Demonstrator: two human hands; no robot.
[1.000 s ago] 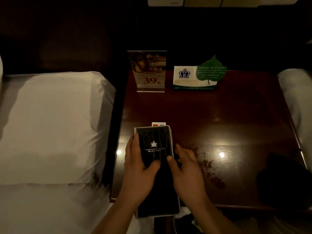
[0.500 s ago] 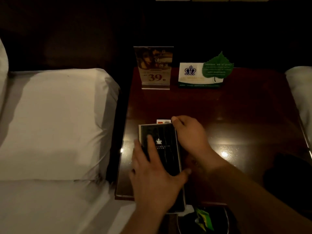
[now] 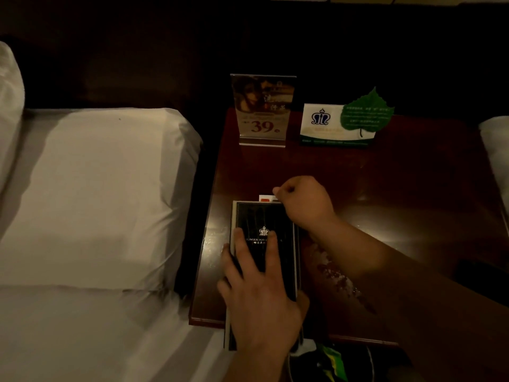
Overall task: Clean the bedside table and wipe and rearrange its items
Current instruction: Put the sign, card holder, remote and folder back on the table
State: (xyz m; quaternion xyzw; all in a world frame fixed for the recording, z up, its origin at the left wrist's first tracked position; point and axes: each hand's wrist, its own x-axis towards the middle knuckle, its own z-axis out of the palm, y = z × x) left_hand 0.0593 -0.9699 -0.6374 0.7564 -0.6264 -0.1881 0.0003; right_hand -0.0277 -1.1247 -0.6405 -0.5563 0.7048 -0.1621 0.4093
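Observation:
A black hotel folder [image 3: 264, 216] lies lengthwise at the front left of the dark red bedside table [image 3: 385, 188], its near end hanging over the front edge. My left hand [image 3: 259, 285] lies across it, fingers spread to both long edges, holding it down. A small white card with red marks [image 3: 265, 198] pokes out from under the folder's far end. My right hand [image 3: 303, 201] is curled there, fingertips pinching the card's right corner.
An acrylic sign reading 39 [image 3: 263, 111] and a white tent card [image 3: 322, 125] with a green leaf [image 3: 366, 114] stand at the back. A speckled smear [image 3: 336, 274] marks the table right of the folder. White beds [image 3: 91, 188] flank both sides. A bin with green wrapping [image 3: 330, 362] sits below.
My right hand left the folder's right side and went to its far end, curling onto the small card. My left hand slid to the folder's middle.

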